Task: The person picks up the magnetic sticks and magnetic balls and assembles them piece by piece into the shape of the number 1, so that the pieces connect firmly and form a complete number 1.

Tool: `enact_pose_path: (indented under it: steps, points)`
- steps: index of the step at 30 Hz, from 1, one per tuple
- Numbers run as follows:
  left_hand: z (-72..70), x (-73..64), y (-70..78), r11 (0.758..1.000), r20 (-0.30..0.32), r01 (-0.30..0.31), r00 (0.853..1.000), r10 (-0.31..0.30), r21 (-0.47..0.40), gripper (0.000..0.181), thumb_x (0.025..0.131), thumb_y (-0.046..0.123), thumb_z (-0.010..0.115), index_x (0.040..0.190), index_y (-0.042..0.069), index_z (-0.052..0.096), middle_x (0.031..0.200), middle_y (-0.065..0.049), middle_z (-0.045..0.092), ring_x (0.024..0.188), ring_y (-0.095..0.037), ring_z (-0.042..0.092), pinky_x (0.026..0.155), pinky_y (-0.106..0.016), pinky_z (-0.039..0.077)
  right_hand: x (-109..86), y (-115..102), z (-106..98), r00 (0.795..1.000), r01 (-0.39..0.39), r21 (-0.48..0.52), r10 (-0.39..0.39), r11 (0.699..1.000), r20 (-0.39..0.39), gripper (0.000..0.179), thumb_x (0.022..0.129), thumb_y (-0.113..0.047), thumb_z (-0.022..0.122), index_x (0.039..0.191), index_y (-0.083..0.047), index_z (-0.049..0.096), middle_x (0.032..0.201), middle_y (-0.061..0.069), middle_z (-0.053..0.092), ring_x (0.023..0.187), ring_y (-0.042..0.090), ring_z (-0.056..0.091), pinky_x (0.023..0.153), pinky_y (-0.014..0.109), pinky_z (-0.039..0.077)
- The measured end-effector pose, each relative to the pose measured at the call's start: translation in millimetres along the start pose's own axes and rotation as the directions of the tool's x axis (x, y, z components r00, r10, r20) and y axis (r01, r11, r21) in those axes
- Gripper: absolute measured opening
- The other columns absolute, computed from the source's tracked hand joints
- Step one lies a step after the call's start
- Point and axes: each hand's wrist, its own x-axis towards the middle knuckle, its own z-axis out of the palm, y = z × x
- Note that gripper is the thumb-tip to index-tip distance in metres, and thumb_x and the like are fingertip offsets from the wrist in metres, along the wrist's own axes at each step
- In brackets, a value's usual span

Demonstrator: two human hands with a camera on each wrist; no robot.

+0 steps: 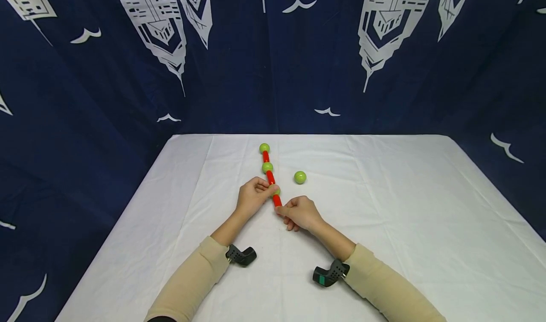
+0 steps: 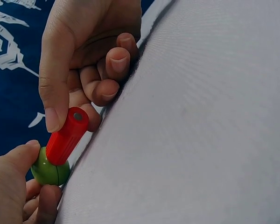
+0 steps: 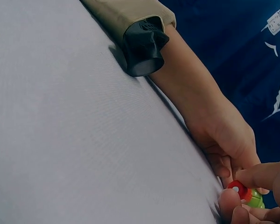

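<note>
A chain of green balls and red rods runs down the middle of the white table, its far green ball (image 1: 264,148) at the back end. My left hand (image 1: 254,197) pinches the nearest green ball (image 2: 45,172) of the chain between thumb and fingers. At the near end, the thumb and index finger of my right hand (image 1: 301,212) pinch a red rod (image 2: 68,135), which meets that ball. A small grey disc shows in the rod's free end in the left wrist view. Another green ball (image 1: 300,177) lies apart, right of the chain.
A white cloth covers the table (image 1: 405,208). Behind it hangs a dark blue curtain (image 1: 273,75) printed with white buildings and birds. Black wrist devices (image 1: 241,255) are strapped at both sleeve cuffs.
</note>
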Motion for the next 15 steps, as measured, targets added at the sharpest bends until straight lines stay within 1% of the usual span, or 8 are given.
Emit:
enact_pose_path:
  steps: [4, 7, 10, 13, 15]
  points:
    - [0.6, -3.1, 2.8, 1.0, -0.024, 0.002, 1.0, -0.002, 0.021, 0.033, 0.083, 0.034, 0.079, 0.089, 0.005, 0.064, 0.079, -0.003, 0.066, 0.071, -0.013, 0.063, 0.062, -0.024, 0.05, 0.2, 1, 1, 1.0, -0.002, 0.008, 0.002, 1.0, -0.01, 0.027, 0.089, -0.022, 0.071, 0.07, -0.004, 0.064, 0.054, 0.003, 0.058, 0.04, 0.01, 0.053, 0.038, 0.02, 0.042]
    - [1.5, -6.3, 6.1, 0.999, -0.062, 0.01, 0.998, -0.008, 0.038, 0.033, 0.083, 0.033, 0.079, 0.089, 0.005, 0.062, 0.08, -0.004, 0.065, 0.073, -0.014, 0.063, 0.064, -0.026, 0.05, -0.3, 1, 1, 1.0, -0.007, 0.017, 0.008, 1.0, -0.01, 0.027, 0.089, -0.022, 0.072, 0.07, -0.004, 0.064, 0.054, 0.004, 0.058, 0.039, 0.01, 0.053, 0.038, 0.021, 0.042]
    - [2.2, -10.3, 12.0, 0.998, -0.099, 0.035, 0.995, -0.03, 0.05, 0.033, 0.084, 0.032, 0.078, 0.087, 0.005, 0.059, 0.077, -0.004, 0.063, 0.07, -0.015, 0.06, 0.062, -0.027, 0.048, -0.7, 1, 1, 1.0, -0.009, 0.027, 0.01, 1.0, -0.009, 0.027, 0.088, -0.022, 0.072, 0.071, -0.004, 0.065, 0.053, 0.004, 0.057, 0.039, 0.01, 0.052, 0.037, 0.021, 0.042]
    - [3.2, -15.0, 18.9, 0.995, -0.1, 0.078, 0.992, -0.071, 0.069, 0.03, 0.085, 0.03, 0.076, 0.083, 0.006, 0.058, 0.07, -0.002, 0.061, 0.065, -0.014, 0.056, 0.058, -0.026, 0.044, -0.4, 1, 1, 1.0, -0.006, 0.032, 0.007, 0.999, -0.013, 0.027, 0.088, -0.022, 0.072, 0.07, -0.004, 0.065, 0.053, 0.003, 0.057, 0.038, 0.01, 0.052, 0.037, 0.02, 0.041]
    - [4.1, -18.2, 22.8, 0.99, -0.082, 0.104, 0.992, -0.096, 0.098, 0.029, 0.085, 0.03, 0.075, 0.079, 0.007, 0.058, 0.066, 0.0, 0.058, 0.062, -0.012, 0.053, 0.056, -0.025, 0.042, 0.1, 1, 1, 1.0, -0.002, 0.032, 0.002, 0.999, -0.017, 0.027, 0.088, -0.022, 0.072, 0.07, -0.004, 0.065, 0.052, 0.003, 0.057, 0.038, 0.009, 0.052, 0.037, 0.02, 0.041]
